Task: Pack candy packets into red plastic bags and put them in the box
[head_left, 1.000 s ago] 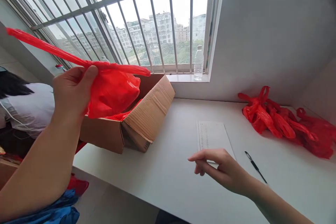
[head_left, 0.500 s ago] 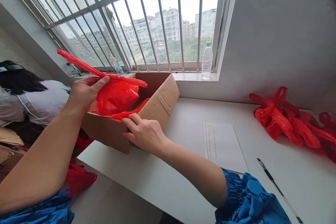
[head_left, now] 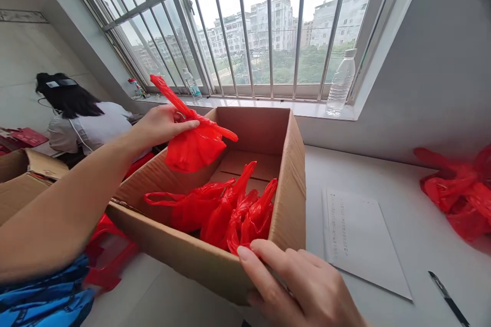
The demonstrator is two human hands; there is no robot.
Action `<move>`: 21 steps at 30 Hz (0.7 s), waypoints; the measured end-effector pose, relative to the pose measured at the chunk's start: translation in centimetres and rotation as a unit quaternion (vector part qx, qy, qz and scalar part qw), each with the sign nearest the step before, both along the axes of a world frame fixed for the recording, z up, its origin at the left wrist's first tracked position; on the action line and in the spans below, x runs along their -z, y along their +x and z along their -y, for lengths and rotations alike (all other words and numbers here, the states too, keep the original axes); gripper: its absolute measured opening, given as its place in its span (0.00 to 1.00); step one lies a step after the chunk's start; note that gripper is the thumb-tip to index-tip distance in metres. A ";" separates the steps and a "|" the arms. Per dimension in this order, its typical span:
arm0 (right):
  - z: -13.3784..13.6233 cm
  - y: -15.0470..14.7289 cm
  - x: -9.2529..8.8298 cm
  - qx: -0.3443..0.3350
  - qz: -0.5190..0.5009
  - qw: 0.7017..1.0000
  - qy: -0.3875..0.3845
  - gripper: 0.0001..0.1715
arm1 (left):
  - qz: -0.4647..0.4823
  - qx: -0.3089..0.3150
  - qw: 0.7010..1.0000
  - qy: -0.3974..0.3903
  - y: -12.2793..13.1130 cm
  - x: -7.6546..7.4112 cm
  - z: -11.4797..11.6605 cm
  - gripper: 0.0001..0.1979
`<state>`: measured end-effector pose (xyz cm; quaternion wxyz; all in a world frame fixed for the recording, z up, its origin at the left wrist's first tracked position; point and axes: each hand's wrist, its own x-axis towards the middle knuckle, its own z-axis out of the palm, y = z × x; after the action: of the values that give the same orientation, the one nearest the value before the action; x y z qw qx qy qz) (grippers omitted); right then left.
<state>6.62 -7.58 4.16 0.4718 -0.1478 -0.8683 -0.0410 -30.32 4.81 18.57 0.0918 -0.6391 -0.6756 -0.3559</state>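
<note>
My left hand point(head_left: 163, 121) is closed on the gathered neck of a red plastic bag point(head_left: 197, 149), thumb on top. The bag hangs over the left part of an open cardboard box point(head_left: 294, 179), and what it contains is hidden. Several tied red plastic bags point(head_left: 218, 214) lie bunched in the near part of the box. At the box's near right corner, my right hand point(head_left: 303, 283) grips the rim, its fingertips close to the bags; part of the hand runs out of the frame.
On the white table point(head_left: 312, 163), right of the box, lie a white notepad point(head_left: 360, 240) and a pen point(head_left: 448, 299). More red bags point(head_left: 466, 194) sit by the wall. A clear bottle point(head_left: 341, 84) stands on the sill. Someone in white point(head_left: 102, 122) is at the left beside another box point(head_left: 30, 179).
My view has moved closer and tilted over the box, so the bags inside now show. The held bag stays above the box. My right hand is still at the corner, now nearer in view.
</note>
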 end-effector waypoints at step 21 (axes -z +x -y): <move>-1.0 0.0 3.2 -0.030 0.029 0.998 0.044 0.24 | -0.050 0.233 0.756 -0.610 15.5 6.9 -3.3 0.29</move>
<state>6.57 -6.54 0.97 0.4533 -0.1000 -0.8830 -0.0690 -14.83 8.07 11.67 -0.3699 -0.7143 -0.5739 0.1535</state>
